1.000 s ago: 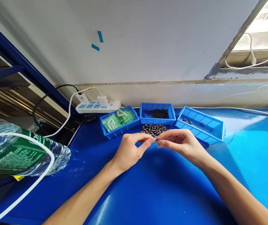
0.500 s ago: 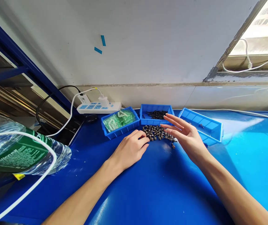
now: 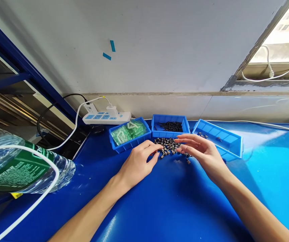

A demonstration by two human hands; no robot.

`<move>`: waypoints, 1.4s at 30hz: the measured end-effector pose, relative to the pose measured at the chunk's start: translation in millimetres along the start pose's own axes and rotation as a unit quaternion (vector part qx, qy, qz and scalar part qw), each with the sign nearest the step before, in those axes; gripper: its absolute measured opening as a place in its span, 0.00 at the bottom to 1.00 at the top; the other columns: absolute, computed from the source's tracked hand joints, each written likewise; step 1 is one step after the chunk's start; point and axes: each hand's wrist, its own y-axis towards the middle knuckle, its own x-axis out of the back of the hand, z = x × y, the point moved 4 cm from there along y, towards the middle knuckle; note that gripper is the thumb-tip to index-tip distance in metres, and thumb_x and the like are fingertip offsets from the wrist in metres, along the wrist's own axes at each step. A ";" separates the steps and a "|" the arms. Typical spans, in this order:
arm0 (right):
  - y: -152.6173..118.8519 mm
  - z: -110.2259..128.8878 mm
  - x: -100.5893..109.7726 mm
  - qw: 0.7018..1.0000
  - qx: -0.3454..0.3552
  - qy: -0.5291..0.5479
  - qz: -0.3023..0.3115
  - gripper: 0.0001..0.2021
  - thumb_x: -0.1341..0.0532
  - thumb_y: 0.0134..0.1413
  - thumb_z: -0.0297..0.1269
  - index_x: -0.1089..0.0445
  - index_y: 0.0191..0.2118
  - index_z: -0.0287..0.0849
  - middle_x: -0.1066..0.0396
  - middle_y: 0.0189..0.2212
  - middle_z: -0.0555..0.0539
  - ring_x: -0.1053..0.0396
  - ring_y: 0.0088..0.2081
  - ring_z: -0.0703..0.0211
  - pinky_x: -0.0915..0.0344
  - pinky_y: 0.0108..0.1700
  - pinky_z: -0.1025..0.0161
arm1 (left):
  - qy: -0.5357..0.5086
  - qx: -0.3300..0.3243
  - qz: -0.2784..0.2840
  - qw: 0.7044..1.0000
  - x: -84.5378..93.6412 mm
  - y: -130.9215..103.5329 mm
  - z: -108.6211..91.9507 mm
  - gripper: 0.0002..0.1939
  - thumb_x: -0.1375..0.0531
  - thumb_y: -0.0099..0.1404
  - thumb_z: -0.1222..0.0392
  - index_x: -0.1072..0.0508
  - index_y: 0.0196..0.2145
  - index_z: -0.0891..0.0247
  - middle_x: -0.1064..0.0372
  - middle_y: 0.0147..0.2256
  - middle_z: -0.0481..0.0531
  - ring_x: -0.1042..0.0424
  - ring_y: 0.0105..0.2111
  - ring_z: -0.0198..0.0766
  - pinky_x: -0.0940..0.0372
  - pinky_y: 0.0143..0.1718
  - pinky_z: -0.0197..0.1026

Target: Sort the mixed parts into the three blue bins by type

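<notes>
Two hands flank one pile of small metal fasteners [image 3: 169, 145], too heaped to count, near the surface's [image 3: 156, 201] far edge. The left hand [image 3: 138, 163], thumb and forefinger parted, reaches its left side; the right hand [image 3: 205, 153], loosely spread, covers its right end. Whether either fingertip touches a piece cannot be told. The pile stretches left to right, its pieces pointing every way. Behind stand three blue bins: left [image 3: 131, 144], middle [image 3: 169, 117], right [image 3: 228, 153]. The bottle [image 3: 20, 168] is cut off at left.
</notes>
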 end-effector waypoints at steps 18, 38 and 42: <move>-6.1 3.3 -22.7 0.989 0.045 -0.086 0.111 0.14 0.30 0.53 0.45 0.19 0.41 0.41 0.17 0.33 0.44 0.19 0.36 0.52 0.22 0.41 0.58 | -0.371 0.249 -0.051 0.893 -11.3 2.6 3.8 0.12 0.27 0.55 0.61 0.20 0.38 0.63 0.18 0.32 0.49 0.17 0.34 0.40 0.21 0.41 0.37; -4.7 16.8 -10.6 0.996 0.024 -0.030 0.082 0.15 0.26 0.50 0.49 0.18 0.34 0.41 0.18 0.26 0.45 0.18 0.29 0.53 0.22 0.34 0.61 | -0.197 0.156 -0.059 0.966 -3.2 2.8 -0.8 0.07 0.37 0.69 0.58 0.20 0.42 0.62 0.17 0.36 0.51 0.17 0.36 0.40 0.21 0.41 0.39; -5.2 31.2 22.1 0.982 0.102 -0.091 -0.128 0.11 0.27 0.50 0.46 0.19 0.34 0.43 0.18 0.27 0.46 0.18 0.28 0.53 0.22 0.31 0.61 | 0.063 0.023 -0.066 0.996 -1.8 1.0 -1.7 0.13 0.43 0.73 0.65 0.20 0.48 0.66 0.19 0.47 0.58 0.20 0.49 0.46 0.25 0.55 0.48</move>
